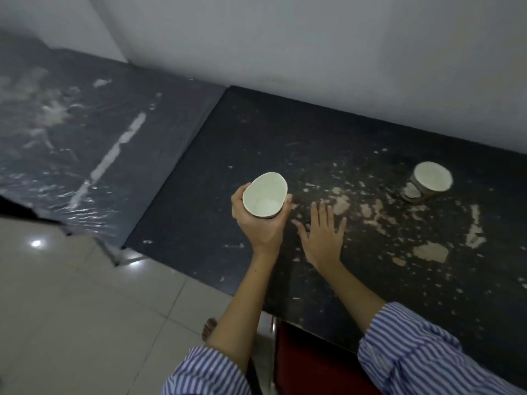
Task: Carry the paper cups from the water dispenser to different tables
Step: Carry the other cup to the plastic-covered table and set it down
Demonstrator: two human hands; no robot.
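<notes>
My left hand [258, 223] grips a white paper cup [265, 194] from below, its oval mouth squeezed and facing up, held just above a worn black table [313, 143]. My right hand [323, 235] hovers flat beside it with fingers spread and nothing in it. A second paper cup [432, 178] stands on the same table to the far right, upright, with a patterned brown wall and white inside.
A second dark table [71, 109] wrapped in shiny plastic adjoins on the left. White walls run behind both. Pale floor tiles lie at lower left, with a bare foot [209, 327] showing. A red chair seat [310, 363] sits under the table's near edge.
</notes>
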